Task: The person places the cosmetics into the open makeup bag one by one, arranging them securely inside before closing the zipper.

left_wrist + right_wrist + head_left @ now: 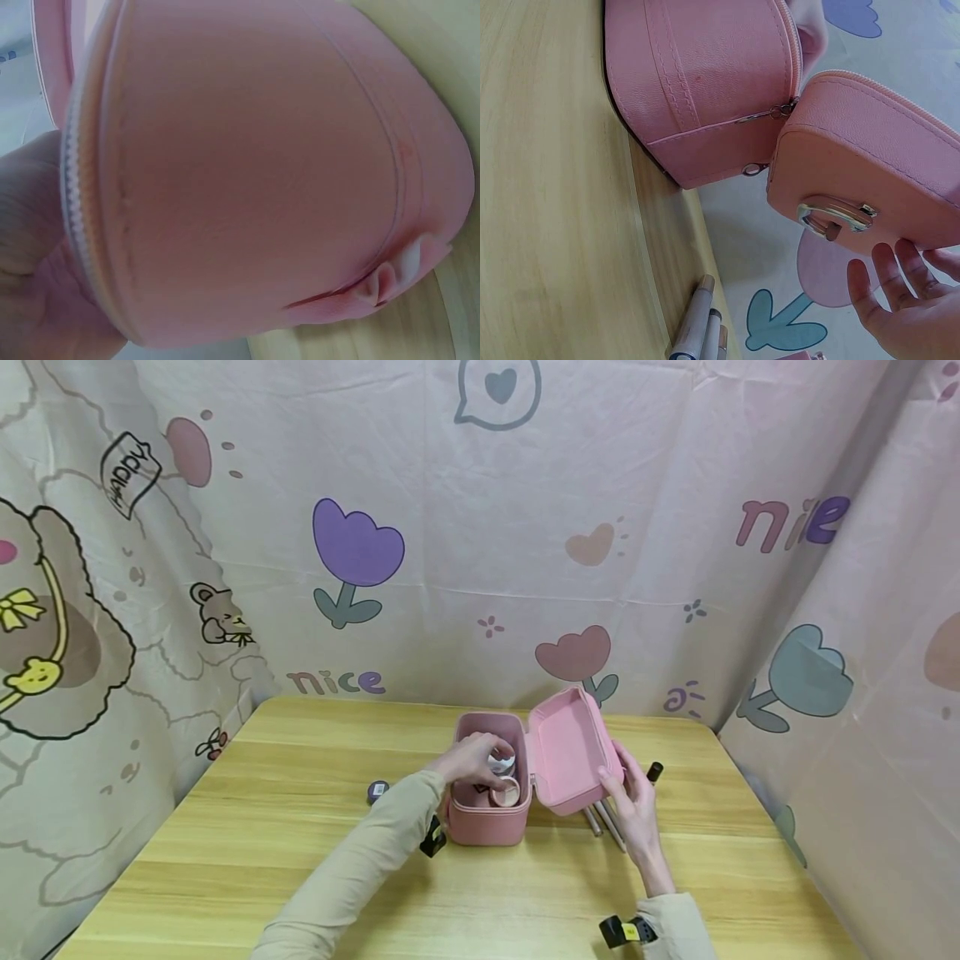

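A pink zippered cosmetic case point(487, 827) stands on the table with its lid point(570, 752) swung out to the right. My left hand point(471, 760) reaches inside, thumb and fingers around a small clear-and-white jar point(502, 766). Beside that jar, nearer the front wall, sits a round pale-topped container point(506, 793). In the left wrist view the case wall hides most of what this hand does. My right hand point(633, 802) holds the lid by its right edge, thumb at the rim. Its fingertips meet the lid's outer face near a metal-fitted handle point(836, 217) in the right wrist view.
Several slim tubes point(697, 322) lie on the table behind and below the lid, along with a black-capped item point(655, 772). Left of the case is a small dark round container point(378, 791) with a white label. A printed curtain point(480, 527) hangs behind the table.
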{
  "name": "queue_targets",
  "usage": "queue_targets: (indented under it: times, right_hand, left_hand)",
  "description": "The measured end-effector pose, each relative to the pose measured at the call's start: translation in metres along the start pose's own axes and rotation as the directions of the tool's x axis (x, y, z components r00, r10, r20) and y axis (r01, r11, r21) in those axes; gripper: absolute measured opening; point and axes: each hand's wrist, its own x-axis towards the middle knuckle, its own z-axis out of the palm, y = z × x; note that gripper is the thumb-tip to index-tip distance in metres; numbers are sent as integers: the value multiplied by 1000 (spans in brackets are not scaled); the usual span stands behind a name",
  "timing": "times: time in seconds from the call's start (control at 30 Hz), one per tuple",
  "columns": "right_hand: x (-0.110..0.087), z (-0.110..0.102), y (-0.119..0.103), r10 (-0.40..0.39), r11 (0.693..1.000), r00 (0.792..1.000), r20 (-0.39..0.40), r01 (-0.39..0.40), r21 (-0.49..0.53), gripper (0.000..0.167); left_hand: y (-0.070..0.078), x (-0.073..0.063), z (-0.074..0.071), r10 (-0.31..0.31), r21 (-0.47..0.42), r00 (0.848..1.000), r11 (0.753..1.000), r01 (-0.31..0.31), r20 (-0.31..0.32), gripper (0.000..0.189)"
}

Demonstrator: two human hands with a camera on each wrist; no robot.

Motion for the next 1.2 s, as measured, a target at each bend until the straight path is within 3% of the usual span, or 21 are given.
queue_targets:
  times: [0.2, 0.47, 0.57, 0.77, 1.03, 1.2]
  right_hand:
    - [1, 1, 1, -3, 1000, 1000, -3, 3, 0, 54]
    - [0, 0, -1, 2, 1000, 1000, -6, -2, 2, 53]
    - [0, 0, -1, 6, 1000, 1000, 2, -6, 6, 53]
    - [0, 0, -1, 9, 1000, 1000, 15, -10, 14, 54]
    - [0, 0, -1, 13, 1000, 1000, 3, -13, 9, 53]
    - [-1, 1, -2, 7, 1000, 1000, 2, -7, 11, 53]
  left_hand:
    - [1, -3, -4, 23, 36, 1000, 999, -22, -13, 50]
    - [6, -7, -1, -1, 124, 995, 992, -12, 104, 36]
    - [6, -7, 1, -7, 181, 996, 983, -9, 91, 37]
    - [4, -7, 2, 3, 208, 996, 978, -23, 94, 30]
    - [1, -10, -3, 27, 156, 1000, 987, -29, 14, 34]
    - [0, -12, -7, 50, 132, 999, 990, -51, 9, 34]
